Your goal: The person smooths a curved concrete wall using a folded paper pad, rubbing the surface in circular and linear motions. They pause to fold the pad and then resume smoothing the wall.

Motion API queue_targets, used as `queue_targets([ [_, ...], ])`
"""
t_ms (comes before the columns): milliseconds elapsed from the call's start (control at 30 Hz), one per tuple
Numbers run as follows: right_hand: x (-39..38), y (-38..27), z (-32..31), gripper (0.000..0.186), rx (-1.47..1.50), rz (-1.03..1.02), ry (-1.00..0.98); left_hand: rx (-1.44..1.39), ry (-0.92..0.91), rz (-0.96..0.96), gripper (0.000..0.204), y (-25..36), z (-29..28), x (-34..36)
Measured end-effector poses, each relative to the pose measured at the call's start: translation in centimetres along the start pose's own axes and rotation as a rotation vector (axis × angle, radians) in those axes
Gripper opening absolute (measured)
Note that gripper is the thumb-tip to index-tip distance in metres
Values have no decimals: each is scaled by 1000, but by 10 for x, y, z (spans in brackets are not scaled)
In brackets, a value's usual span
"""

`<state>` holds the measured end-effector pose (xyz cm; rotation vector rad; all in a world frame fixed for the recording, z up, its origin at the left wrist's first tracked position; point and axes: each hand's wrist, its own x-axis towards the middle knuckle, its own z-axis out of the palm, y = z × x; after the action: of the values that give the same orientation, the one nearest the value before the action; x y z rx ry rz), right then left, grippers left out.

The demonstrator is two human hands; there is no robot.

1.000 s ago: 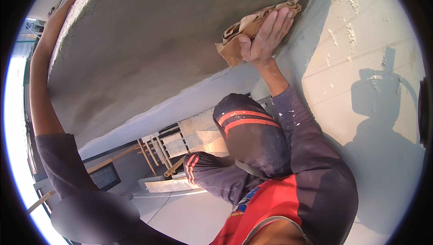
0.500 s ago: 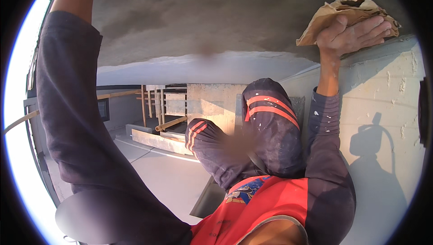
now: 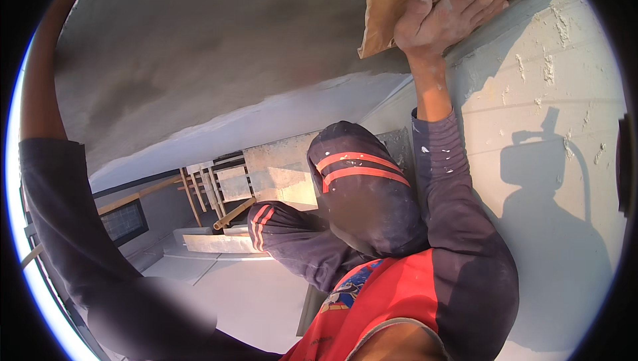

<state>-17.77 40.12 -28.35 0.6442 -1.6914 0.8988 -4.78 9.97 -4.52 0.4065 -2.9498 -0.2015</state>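
Note:
My right hand (image 3: 450,16) holds a crumpled, folded piece of brown paper (image 3: 391,3), pressing it up against a grey plaster-like surface (image 3: 226,25). Its fingers are stretched out and close together over the paper, with the thumb along the near side, and a whitish dust covers the skin. The hand sits where the grey surface meets a pale wall (image 3: 531,181). On the left, my raised left forearm (image 3: 43,88) runs past the upper edge of the picture, so the left hand is out of sight. Darker, uneven patches mark the grey surface.
White drips and smears streak the pale wall, which also carries my shadow (image 3: 538,168). My bent knees (image 3: 365,181) lie below the grey surface. Farther off stand wooden slats (image 3: 209,191), a board panel (image 3: 282,168), a pole (image 3: 234,213) and a dark-framed window (image 3: 125,223).
The view has tilted and shifted. My right hand and the brown paper now appear higher and farther left, larger in the picture. The left forearm appears lower and nearer the left rim.

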Motion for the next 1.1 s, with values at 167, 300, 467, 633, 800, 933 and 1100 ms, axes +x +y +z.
queue_targets([
  [167, -228, 57, 24, 70, -48, -157, -192, -28, -7, 30, 50, -17, -6, 23],
  [300, -183, 56, 29, 64, -28, -59, -29, -128, -29, 65, 52, -89, 3, 45],
  [467, -21, 31, 11, 57, 55, -86, 77, -107, -5, -69, 54, -32, 8, 27],
  [633, -1, 36, 4, 54, 19, -103, 173, 310, 4, 143, 62, -74, 0, 42],
  [800, -22, 5, -18, 60, 157, 248, 153, 154, -19, 116, 57, -49, -2, 27],
  [933, -29, -5, -34, 96, 148, 278, -93, 36, -55, -50, 51, -20, -11, 27],
  [1100, -10, -40, -59, 131, 208, 259, -300, -63, 51, -149, 72, -6, -27, 6],
])
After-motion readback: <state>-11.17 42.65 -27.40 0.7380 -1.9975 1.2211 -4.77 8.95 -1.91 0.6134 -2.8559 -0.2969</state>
